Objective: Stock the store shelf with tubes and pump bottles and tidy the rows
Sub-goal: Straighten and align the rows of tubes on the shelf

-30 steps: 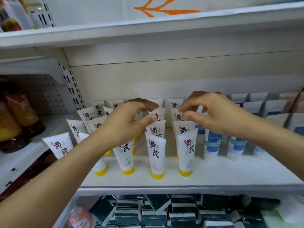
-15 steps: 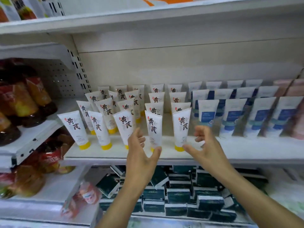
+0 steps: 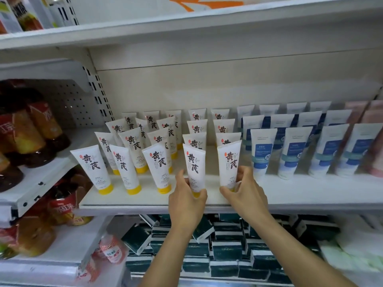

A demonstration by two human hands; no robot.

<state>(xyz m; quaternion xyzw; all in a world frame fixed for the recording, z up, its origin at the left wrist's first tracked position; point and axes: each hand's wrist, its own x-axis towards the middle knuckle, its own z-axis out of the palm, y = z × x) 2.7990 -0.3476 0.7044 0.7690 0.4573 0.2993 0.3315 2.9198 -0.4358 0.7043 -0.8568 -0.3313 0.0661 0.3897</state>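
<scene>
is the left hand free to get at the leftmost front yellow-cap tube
Probably not yet: the left hand grips a front tube. Once it lets go, the leftmost front tube stands at the shelf edge with nothing in front of it.

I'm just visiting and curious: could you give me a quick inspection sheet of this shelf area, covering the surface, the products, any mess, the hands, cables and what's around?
Surface: white shelf, front strip bare.
Job's things: yellow-capped tubes in rows, left ones leaning unevenly; blue-labelled tubes in straighter rows to the right.
Clutter: dark boxes piled loosely on the shelf below.
Hands: left hand grips a front tube near its cap; right hand grips the neighbouring tube.
Cables: nothing seen.
Surroundings: drink bottles on the left-hand shelves.
</scene>
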